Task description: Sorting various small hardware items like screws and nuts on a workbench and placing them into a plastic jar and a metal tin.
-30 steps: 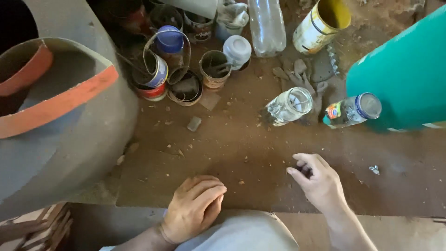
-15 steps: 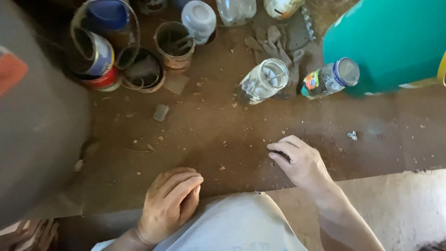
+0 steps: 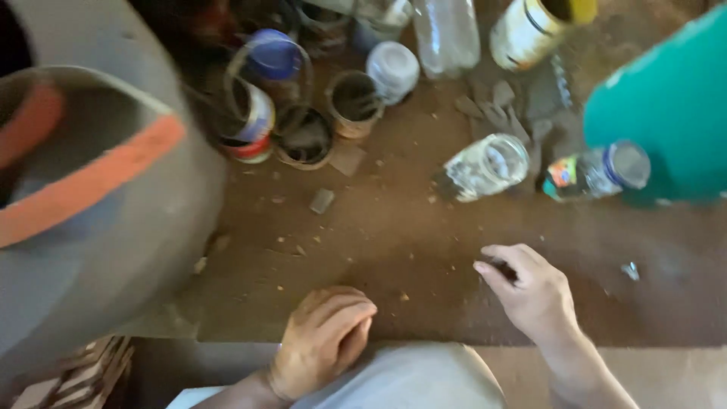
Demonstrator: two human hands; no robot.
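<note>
A person looks down at a dusty brown desk strewn with chips and grit; the left hand rests loosely curled, palm down, on the near edge of the desk by the person's pale-clothed knee, holding nothing, seemingly as a prop for leaning forward; the right hand hovers low over the desk with fingers bent and thumb meeting the fingertips in a pinch, perhaps on something small and dark, though the blur hides whether it grips anything; just beyond that hand lies a clear glass jar on its side, its long axis running from lower left to upper right, open mouth toward the upper right; beside it a small plastic bottle with a blue cap also lies down, cap pointing right, against a large teal drum; a grey work glove lies flat behind the jar; at the far edge stand rusty open tins, a blue-lidded jar and a yellow can; a big grey curved drum with an orange rim fills the left.
</note>
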